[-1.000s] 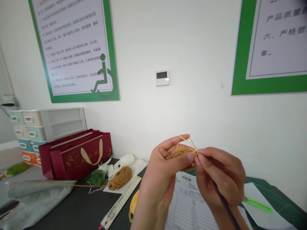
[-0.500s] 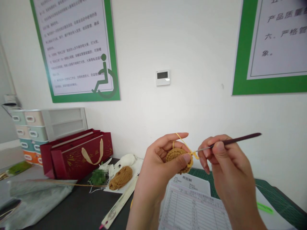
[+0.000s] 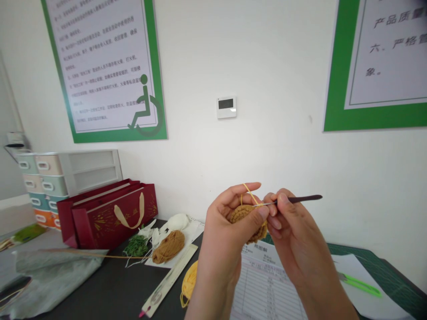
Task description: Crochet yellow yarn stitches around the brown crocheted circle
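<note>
My left hand [image 3: 230,218] pinches a round brown crochet piece [image 3: 240,214] between thumb and fingers. A strand of yellow yarn [image 3: 248,190] runs over its raised index finger down to the edge of the piece. My right hand [image 3: 287,222] is closed on a crochet hook [image 3: 303,198] with a dark handle, held like a pen. The hook's thin metal shaft points left and reaches the top edge of the piece, close to the left thumb. My fingers hide the lower part of the piece.
A yellow yarn ball [image 3: 189,281], brown yarn [image 3: 169,246], green yarn [image 3: 136,246] and white yarn [image 3: 178,221] lie left. Printed sheets [image 3: 267,289] lie below my hands. A green cutter [image 3: 362,284] rests on white paper at right. Red gift bags [image 3: 110,218] stand by drawers [image 3: 50,186].
My right hand has moved left with the crochet hook, which now lies nearly level at the piece's top edge. The left hand has shifted slightly right, and more of the yellow yarn ball shows.
</note>
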Motion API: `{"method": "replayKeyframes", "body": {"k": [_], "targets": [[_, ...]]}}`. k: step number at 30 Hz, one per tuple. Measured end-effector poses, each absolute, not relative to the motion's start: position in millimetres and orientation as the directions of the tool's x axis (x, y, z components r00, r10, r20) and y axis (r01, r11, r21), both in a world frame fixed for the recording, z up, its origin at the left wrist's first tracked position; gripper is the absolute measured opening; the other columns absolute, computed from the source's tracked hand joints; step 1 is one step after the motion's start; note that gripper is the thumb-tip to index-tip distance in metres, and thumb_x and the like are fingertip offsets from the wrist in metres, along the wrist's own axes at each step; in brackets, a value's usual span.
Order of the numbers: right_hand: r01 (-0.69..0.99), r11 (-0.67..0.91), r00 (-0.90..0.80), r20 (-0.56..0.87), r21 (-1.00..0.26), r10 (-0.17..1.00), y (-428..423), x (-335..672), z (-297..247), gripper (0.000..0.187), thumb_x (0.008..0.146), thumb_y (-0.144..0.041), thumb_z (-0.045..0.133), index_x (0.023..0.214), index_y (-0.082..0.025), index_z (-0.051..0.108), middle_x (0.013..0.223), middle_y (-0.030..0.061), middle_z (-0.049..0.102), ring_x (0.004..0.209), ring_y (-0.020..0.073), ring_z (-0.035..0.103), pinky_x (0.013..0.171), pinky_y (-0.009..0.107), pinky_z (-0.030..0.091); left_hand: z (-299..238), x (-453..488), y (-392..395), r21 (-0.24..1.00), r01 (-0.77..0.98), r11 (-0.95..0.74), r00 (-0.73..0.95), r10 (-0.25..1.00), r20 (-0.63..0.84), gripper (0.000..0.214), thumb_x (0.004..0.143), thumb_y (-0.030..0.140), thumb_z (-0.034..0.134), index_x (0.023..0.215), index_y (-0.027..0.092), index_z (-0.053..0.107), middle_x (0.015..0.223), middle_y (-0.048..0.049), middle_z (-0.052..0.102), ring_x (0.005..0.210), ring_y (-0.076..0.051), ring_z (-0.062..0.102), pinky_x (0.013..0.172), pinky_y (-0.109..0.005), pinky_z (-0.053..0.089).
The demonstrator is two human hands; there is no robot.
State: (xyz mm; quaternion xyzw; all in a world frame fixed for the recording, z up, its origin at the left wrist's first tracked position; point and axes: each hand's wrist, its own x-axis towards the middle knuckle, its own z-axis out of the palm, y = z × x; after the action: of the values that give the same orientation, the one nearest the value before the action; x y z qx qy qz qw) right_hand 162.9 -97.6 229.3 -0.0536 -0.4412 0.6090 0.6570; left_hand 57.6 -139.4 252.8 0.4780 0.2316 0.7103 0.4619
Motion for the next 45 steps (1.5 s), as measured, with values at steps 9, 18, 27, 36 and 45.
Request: {"method": "replayKeyframes", "body": {"k": [9,18,27,36,45], "targets": [[-0.170,0.938,0.215,0.918,-0.301,0.334,-92.5,168.7,219.2,0.011,0.096,-0.015,0.062,0.095,-0.025,0.063,0.082,-0.0001,0.062,0.066,0.0123,0.056,0.055,0.024,0.047,253.8,64.6,-146.9,0.811,-0.271,-0.519,-0.241,0.852,0.465,0.038,0.071,0.012,0.086,0.108,0.020,0.079,0.077,0.0009,0.067,0.062,-0.008,0.056,0.058,-0.020,0.042],[0.065,0.996,0.257,0.963,0.069,-0.083,-83.1,175.7,215.8,0.021,0.086,-0.003,0.065,0.099,-0.018,0.070,0.079,0.0016,0.065,0.070,0.0166,0.063,0.059,0.032,0.052,254.2,57.8,-147.0,0.787,-0.595,-0.161,0.100,0.957,0.271,0.057,0.057,0.012,0.096,0.111,0.014,0.080,0.075,-0.0021,0.071,0.064,-0.010,0.064,0.065,-0.020,0.048],[-0.648,0.657,0.153,0.778,-0.387,0.609,-107.2,170.6,225.6,0.016,0.104,-0.026,0.050,0.093,-0.024,0.062,0.064,-0.0028,0.057,0.054,0.0129,0.054,0.048,0.025,0.043,255.8,42.3,-145.4,0.823,-0.508,-0.253,0.170,0.908,0.384,0.036,0.064,0.011,0.090,0.099,0.018,0.083,0.077,-0.0033,0.070,0.066,-0.012,0.063,0.063,-0.023,0.048],[-0.548,0.613,-0.023,0.743,-0.569,0.669,-95.7,169.5,225.3,0.009,0.093,-0.032,0.072,0.088,-0.025,0.070,0.093,0.0007,0.066,0.088,0.0131,0.062,0.077,0.024,0.053,255.6,52.7,-147.5,0.816,-0.384,-0.432,-0.048,0.892,0.449,0.040,0.063,0.014,0.093,0.101,0.021,0.082,0.075,0.0002,0.067,0.061,-0.009,0.057,0.056,-0.021,0.043],[-0.561,0.603,0.049,0.704,-0.567,0.708,-97.2,170.7,224.9,0.010,0.094,-0.033,0.072,0.090,-0.023,0.071,0.085,-0.0002,0.071,0.051,0.0046,0.048,0.048,0.021,0.038,255.0,53.4,-149.2,0.841,-0.251,-0.479,-0.120,0.878,0.464,0.036,0.070,0.017,0.089,0.105,0.019,0.080,0.077,0.0000,0.067,0.062,-0.009,0.056,0.057,-0.022,0.042]]}}
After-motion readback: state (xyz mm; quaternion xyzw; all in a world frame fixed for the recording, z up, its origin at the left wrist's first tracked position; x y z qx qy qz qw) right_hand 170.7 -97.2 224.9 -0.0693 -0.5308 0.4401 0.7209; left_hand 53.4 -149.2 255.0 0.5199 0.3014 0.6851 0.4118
